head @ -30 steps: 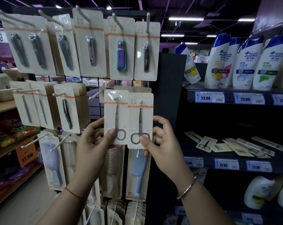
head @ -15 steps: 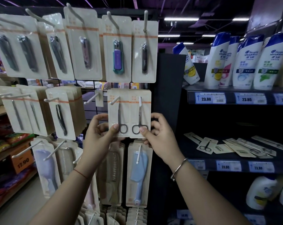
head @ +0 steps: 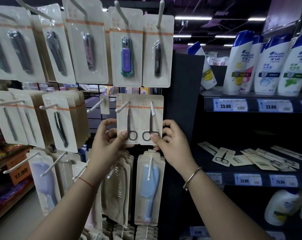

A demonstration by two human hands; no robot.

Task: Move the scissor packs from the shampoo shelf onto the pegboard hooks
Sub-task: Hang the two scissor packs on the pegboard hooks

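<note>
Head view: the left hand [head: 110, 135] pinches one scissor pack [head: 127, 118] by its lower edge, the right hand [head: 171, 141] pinches a second pack [head: 152, 120] beside it, each threaded on a pegboard hook [head: 123, 106]. How far back they are seated is hard to tell. Hanging step, nearly done. Next, probably: let go and reach right for the loose packs [head: 223, 156] on the shampoo shelf [head: 216, 168].

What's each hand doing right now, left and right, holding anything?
Left hand: closed on the left scissor pack, thumb on its lower front.
Right hand: closed on the right scissor pack, thumb over the scissor handle loop.
</note>
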